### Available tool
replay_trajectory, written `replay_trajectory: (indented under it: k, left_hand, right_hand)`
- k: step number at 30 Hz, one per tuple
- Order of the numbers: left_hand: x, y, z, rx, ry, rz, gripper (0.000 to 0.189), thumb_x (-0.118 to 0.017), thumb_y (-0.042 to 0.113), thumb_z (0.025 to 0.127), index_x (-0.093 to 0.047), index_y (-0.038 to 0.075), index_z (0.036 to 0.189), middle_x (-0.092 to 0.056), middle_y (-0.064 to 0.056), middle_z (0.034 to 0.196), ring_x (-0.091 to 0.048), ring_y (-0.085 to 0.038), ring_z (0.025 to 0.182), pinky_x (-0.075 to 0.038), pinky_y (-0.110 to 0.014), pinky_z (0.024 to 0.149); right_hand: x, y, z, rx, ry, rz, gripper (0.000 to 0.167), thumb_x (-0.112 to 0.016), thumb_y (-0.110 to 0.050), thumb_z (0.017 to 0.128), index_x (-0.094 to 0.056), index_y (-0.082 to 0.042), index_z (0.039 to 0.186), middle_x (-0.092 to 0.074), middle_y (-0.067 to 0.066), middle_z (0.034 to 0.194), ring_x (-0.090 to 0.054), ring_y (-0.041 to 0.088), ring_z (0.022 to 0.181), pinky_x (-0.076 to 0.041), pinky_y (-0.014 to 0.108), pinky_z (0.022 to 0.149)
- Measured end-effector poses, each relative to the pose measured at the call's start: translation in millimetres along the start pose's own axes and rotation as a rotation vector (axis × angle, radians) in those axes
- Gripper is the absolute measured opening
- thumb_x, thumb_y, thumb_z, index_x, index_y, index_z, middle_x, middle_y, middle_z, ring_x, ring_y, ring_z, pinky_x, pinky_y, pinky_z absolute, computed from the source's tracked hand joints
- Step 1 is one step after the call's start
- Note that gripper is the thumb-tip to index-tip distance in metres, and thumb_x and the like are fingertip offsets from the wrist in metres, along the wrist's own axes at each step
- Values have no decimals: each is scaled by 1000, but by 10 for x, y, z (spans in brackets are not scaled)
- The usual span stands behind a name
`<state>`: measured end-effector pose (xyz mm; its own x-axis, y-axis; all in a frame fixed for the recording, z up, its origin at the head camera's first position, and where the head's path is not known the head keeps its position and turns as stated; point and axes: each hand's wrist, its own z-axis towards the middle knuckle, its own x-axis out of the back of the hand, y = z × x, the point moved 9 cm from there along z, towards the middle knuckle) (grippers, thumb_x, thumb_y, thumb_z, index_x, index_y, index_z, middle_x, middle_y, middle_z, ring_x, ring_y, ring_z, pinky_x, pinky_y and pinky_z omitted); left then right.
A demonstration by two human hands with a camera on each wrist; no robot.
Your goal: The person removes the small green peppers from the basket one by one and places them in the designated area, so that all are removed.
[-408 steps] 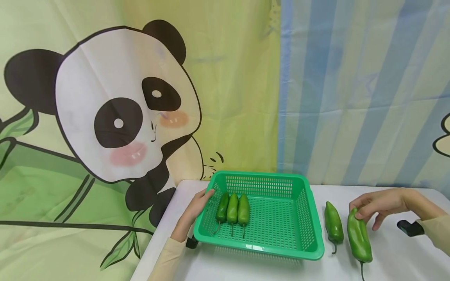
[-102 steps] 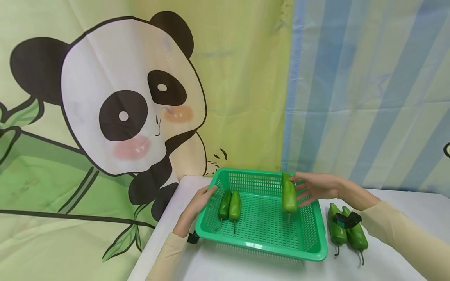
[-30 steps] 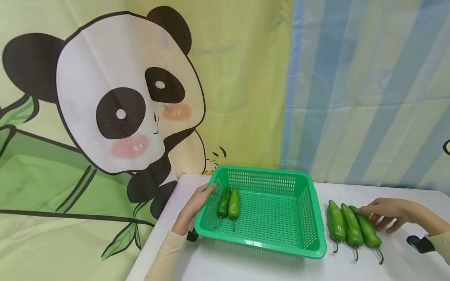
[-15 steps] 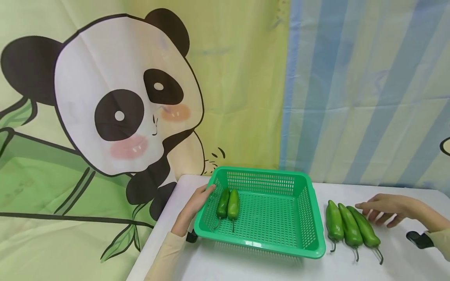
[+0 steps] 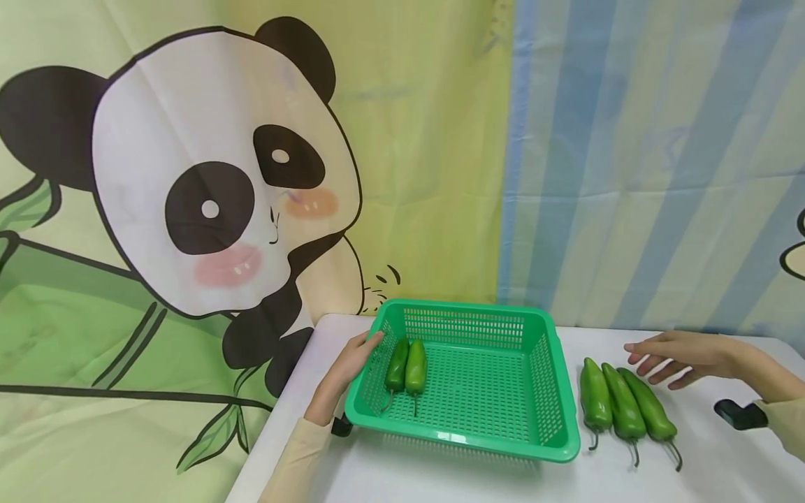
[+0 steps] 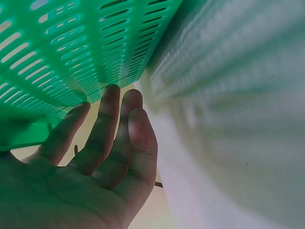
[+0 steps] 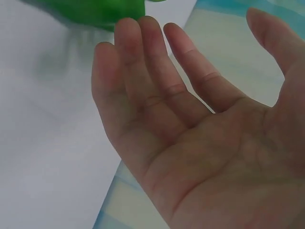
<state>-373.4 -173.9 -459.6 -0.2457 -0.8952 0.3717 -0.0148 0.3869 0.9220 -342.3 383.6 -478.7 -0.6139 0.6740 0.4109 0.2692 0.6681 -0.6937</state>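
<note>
A green plastic basket [image 5: 462, 439] with slotted walls stands on the white table. My left hand [image 5: 352, 360] holds its left rim, thumb over the edge; in the left wrist view its fingers [image 6: 105, 129] lie along the outer wall. Two green peppers, a darker one [image 5: 397, 367] and a lighter one [image 5: 416, 367], lie side by side at the basket's left. To its right, three green peppers rest in a row: near [image 5: 596, 395], middle [image 5: 624, 405] and outer [image 5: 648, 405]. Just behind the outer one, my right hand [image 5: 692, 356] hovers with loose fingers, holding nothing.
The white table [image 5: 516, 485] runs back to a hanging cloth [image 5: 434, 175] printed with a panda [image 5: 220, 175] and stripes. A dark wrist camera [image 5: 741, 413] shows below the right wrist.
One pepper from the basket was carried right by my right hand and laid outermost in the table row. The right hand has since released it and drawn slightly back. The left hand stays put.
</note>
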Motion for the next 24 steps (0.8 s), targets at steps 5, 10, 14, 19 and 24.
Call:
replay_trajectory:
  k: [5,10,14,19,24]
  left_hand:
    - [10,-4,-2,0,3,-4,54,-43,39,109,-47,2,149,-65,-24,126,-68,-34,106,-57,-39,85]
    - [7,-15,3,7,-1,-11,53,-44,39,108,-50,2,147,-67,-23,119,-70,-29,98,-57,-33,78]
    - [3,-77,52,11,7,-18,52,-44,38,109,-51,1,145,-67,-24,115,-70,-28,93,-57,-32,74]
    - [18,-283,176,7,51,-12,57,-46,48,106,-54,6,143,-69,-20,112,-70,-24,90,-57,-31,72]
    - [15,-167,106,0,31,-17,56,-46,44,107,-53,4,144,-68,-22,114,-70,-27,94,-57,-32,74]
  right_hand:
    - [-63,-124,34,86,-64,113,60,-35,-42,110,-45,6,144,-63,14,132,-65,29,118,-55,48,94]
    - [-137,-314,40,180,-168,264,54,-28,-39,112,-45,-3,148,-59,4,139,-61,21,125,-51,46,103]
    - [-191,-463,41,220,-195,334,54,-27,-40,112,-41,-6,151,-58,-1,141,-61,16,125,-49,46,107]
    - [-262,-674,57,248,-153,332,55,-29,-41,112,-36,-6,154,-53,3,146,-59,17,128,-47,46,109]
    - [-326,-959,67,333,-46,339,56,-34,-38,111,-31,-5,156,-56,-5,139,-59,12,126,-51,38,105]
